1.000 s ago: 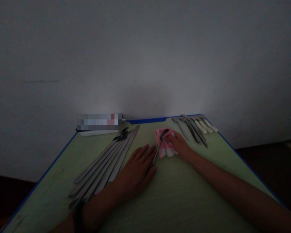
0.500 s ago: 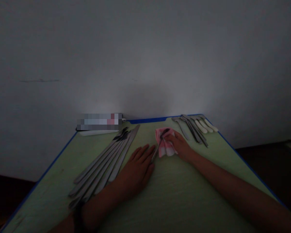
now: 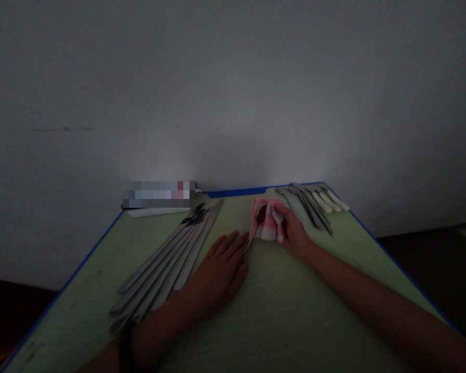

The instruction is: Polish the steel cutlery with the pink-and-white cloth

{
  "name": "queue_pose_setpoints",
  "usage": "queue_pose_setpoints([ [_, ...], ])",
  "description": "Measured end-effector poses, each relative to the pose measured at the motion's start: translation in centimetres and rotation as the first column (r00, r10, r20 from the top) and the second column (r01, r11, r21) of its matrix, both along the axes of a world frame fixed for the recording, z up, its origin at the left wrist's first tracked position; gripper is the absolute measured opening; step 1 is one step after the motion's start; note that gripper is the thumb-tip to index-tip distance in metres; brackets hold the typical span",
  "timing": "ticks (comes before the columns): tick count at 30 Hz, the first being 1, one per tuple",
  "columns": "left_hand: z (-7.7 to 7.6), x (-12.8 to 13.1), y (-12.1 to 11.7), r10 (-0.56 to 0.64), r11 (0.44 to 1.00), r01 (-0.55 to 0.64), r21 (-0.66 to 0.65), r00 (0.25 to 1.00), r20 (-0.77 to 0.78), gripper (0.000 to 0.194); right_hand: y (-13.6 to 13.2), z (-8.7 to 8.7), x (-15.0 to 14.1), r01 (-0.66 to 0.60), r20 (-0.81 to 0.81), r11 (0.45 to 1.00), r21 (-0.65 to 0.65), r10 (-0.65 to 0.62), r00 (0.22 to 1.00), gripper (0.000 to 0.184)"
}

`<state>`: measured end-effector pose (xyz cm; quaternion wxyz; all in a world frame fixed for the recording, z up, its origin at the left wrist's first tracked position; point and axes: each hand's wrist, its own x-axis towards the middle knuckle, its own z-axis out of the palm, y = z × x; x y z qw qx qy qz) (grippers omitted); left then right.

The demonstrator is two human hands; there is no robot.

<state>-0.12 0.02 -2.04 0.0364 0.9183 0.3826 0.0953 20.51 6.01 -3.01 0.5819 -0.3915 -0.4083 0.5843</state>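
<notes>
The right hand [image 3: 296, 234] pinches a soft, crumpled pink-and-white cloth [image 3: 269, 228], which sits behind a smooth, shiny spoon [image 3: 261, 214] with a round end, over the middle of the pale green table [image 3: 314, 311]. The left hand [image 3: 220, 267] is mostly flat with its fingers stretched out, and the spoon's thin handle goes between finger and thumb, but I can't tell how tightly. Long, flat metal cutlery [image 3: 151, 258] fans out beside it.
</notes>
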Motion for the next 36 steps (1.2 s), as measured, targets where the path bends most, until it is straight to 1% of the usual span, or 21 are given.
queue_pose_setpoints([
  [3, -0.1, 0.0, 0.0, -0.006, 1.0, 0.006, 0.002, 1.0, 0.01, 0.051, -0.2, 0.6, 0.0, -0.038, -0.138, 0.998, -0.043, 0.032, 0.99, 0.032],
  [6, -0.2, -0.1, 0.0, -0.011, 1.0, 0.011, 0.006, 1.0, 0.018, 0.052, -0.5, 0.9, 0.0, -0.07, -0.117, 0.998, 0.005, 0.07, 0.991, 0.037],
  [8, -0.2, -0.1, -0.1, -0.01, 1.0, 0.01, 0.006, 1.0, 0.019, 0.052, -0.6, 0.8, 0.0, -0.066, -0.037, 0.997, 0.048, 0.067, 0.997, 0.03],
  [10, -0.1, 0.0, -0.1, -0.007, 1.0, 0.007, 0.003, 1.0, 0.015, 0.051, -0.7, 0.6, 0.0, -0.062, 0.11, 0.993, 0.096, 0.051, 0.993, 0.026],
  [13, 0.2, 0.1, -0.1, -0.005, 1.0, 0.005, -0.013, 1.0, 0.005, 0.05, -0.9, 0.5, 0.1, -0.067, 0.308, 0.986, 0.152, 0.017, 0.951, 0.029],
  [16, 0.4, 0.2, -0.2, 0.004, 0.999, -0.004, -0.035, 1.0, -0.005, 0.05, -1.0, 0.6, 0.2, -0.052, 0.381, 0.982, 0.179, -0.021, 0.924, 0.031],
  [21, 0.4, 0.1, -0.2, 0.0, 0.999, 0.0, -0.041, 1.0, 0.002, 0.05, -1.0, 0.8, 0.3, -0.057, 0.397, 0.977, 0.204, -0.029, 0.918, 0.03],
  [26, 0.3, 0.1, -0.2, -0.002, 0.999, 0.002, -0.04, 1.0, 0.005, 0.051, -1.0, 0.8, 0.2, -0.051, 0.376, 0.98, 0.195, -0.027, 0.926, 0.029],
  [31, 0.3, 0.1, -0.2, -0.006, 1.0, 0.006, -0.029, 1.0, 0.006, 0.051, -1.1, 0.9, 0.3, -0.042, 0.374, 0.978, 0.205, -0.039, 0.927, 0.018],
  [36, 0.2, 0.1, -0.1, -0.012, 1.0, 0.012, -0.013, 1.0, -0.011, 0.051, -1.2, 1.1, 0.4, -0.011, 0.409, 0.986, 0.165, -0.058, 0.911, 0.01],
])
